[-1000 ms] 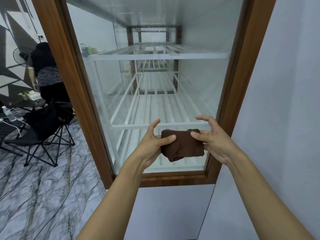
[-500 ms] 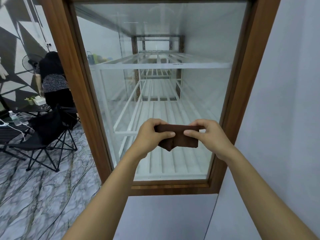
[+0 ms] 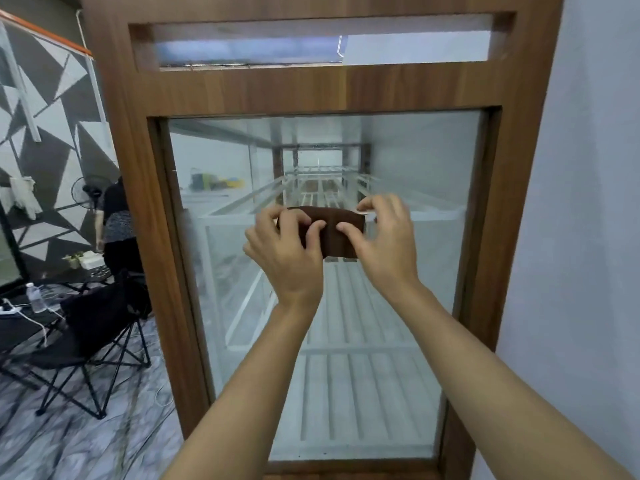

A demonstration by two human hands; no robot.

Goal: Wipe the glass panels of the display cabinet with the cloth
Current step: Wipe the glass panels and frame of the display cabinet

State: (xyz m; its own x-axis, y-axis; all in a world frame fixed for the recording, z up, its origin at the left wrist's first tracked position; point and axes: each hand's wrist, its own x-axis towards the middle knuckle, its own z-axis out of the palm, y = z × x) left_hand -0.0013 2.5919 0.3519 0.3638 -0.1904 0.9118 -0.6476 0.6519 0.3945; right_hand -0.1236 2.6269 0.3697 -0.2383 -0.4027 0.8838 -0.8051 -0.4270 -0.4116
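Note:
A folded brown cloth [image 3: 334,232] is held between both hands in front of the cabinet's tall glass panel [image 3: 408,161]. My left hand [image 3: 284,251] grips the cloth's left side, thumb and fingers closed over it. My right hand [image 3: 384,237] pinches the right side with fingertips curled over its top edge. The display cabinet has a wooden frame [image 3: 145,202] and white wire shelves [image 3: 346,341] visible through the glass. A narrow upper glass strip [image 3: 415,46] sits above the main panel. I cannot tell whether the cloth touches the glass.
A grey wall [image 3: 588,237] stands close on the right. To the left are a black folding chair [image 3: 93,327], a black table with a water bottle [image 3: 35,297] and cables, a standing fan [image 3: 85,192], and a person in dark clothes [image 3: 117,230]. The floor is marbled.
Both hands have risen with the cloth from the lower part of the glass panel to about its middle. The view has tilted up, so the cabinet's top frame now shows.

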